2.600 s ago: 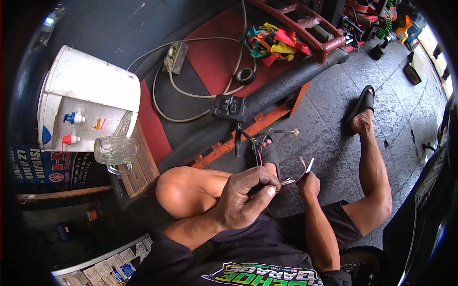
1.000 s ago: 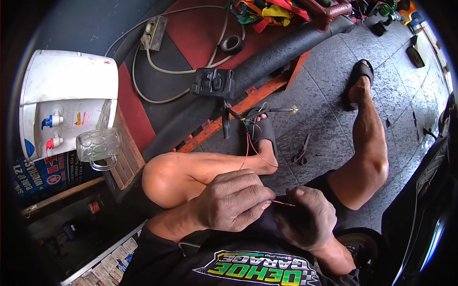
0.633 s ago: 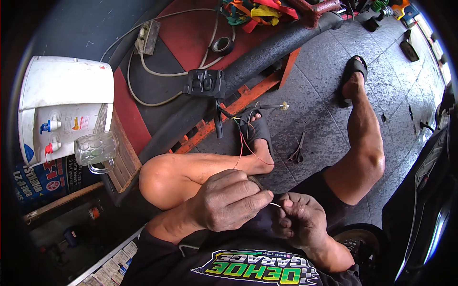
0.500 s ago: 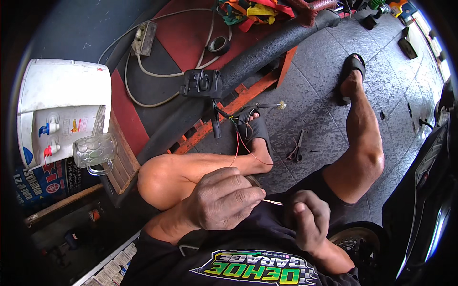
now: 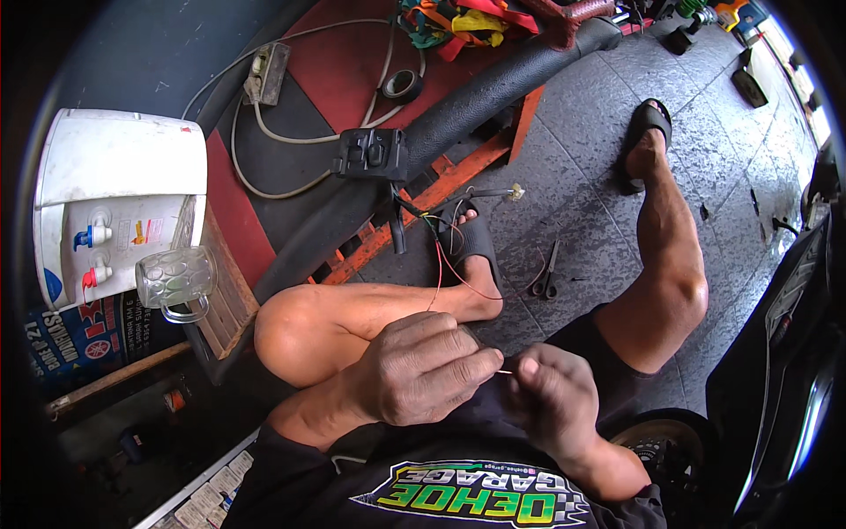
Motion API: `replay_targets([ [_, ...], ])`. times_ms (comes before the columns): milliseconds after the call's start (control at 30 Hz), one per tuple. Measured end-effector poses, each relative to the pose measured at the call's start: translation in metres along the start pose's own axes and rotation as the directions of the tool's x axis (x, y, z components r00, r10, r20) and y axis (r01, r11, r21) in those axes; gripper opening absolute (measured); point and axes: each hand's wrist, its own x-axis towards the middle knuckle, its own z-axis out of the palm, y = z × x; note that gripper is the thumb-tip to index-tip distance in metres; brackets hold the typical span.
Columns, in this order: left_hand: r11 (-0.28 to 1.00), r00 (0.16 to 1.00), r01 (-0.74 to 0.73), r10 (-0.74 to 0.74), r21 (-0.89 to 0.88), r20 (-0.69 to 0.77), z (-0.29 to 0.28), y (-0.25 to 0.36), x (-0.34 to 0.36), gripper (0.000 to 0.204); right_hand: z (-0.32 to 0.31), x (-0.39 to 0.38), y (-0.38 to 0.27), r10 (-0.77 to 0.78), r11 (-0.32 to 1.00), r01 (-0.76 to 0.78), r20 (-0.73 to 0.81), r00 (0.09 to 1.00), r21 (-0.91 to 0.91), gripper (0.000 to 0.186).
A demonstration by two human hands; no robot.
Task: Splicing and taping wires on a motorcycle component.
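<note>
My left hand (image 5: pixel 432 368) is closed in a pinch on a thin electrical wire. A short, pale tip of the wire (image 5: pixel 504 372) sticks out past its fingertips. My right hand (image 5: pixel 557 397), curled and slightly blurred, meets that tip with thumb and finger. Red wires (image 5: pixel 440 264) run up from my left hand to a cluster of thin wires beneath a black handlebar switch housing (image 5: pixel 374 153). The housing rests at the edge of the long black padded seat. A dark cable ends in a pale connector (image 5: pixel 516 192).
Scissors (image 5: pixel 548 278) lie on the grey tiled floor beside my sandalled foot. A glass mug (image 5: pixel 176 280) stands by a white water dispenser (image 5: pixel 123 159) at left. Black tape (image 5: pixel 402 85) and a power strip (image 5: pixel 267 74) lie behind. A motorcycle (image 5: pixel 780 353) stands at right.
My right hand has moved left and up to the wire tip, and its fingers have closed in. My left hand has shifted slightly right. Less of the wire shows between them.
</note>
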Motion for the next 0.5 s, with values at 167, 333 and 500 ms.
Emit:
replay_targets([
  [167, 0.999, 1.000, 0.012, -0.014, -0.040, -0.026, 0.000, -0.003, -0.001, 0.020, -0.009, -0.005, 0.008, -0.174, 0.955, 0.180, 0.043, 0.984, -0.234, 0.027],
  [333, 0.979, 0.992, 0.124, -0.122, -0.162, 0.019, -0.003, -0.001, 0.000, 0.016, -0.017, 0.019, 0.011, -0.813, -0.009, 0.669, 0.395, 0.428, -0.743, 0.031],
  [500, 0.977, 0.992, 0.126, -0.125, -0.170, 0.017, -0.001, -0.001, -0.001, 0.015, -0.017, 0.023, 0.007, -0.770, -0.311, 0.654, 0.586, 0.251, -0.689, 0.026],
])
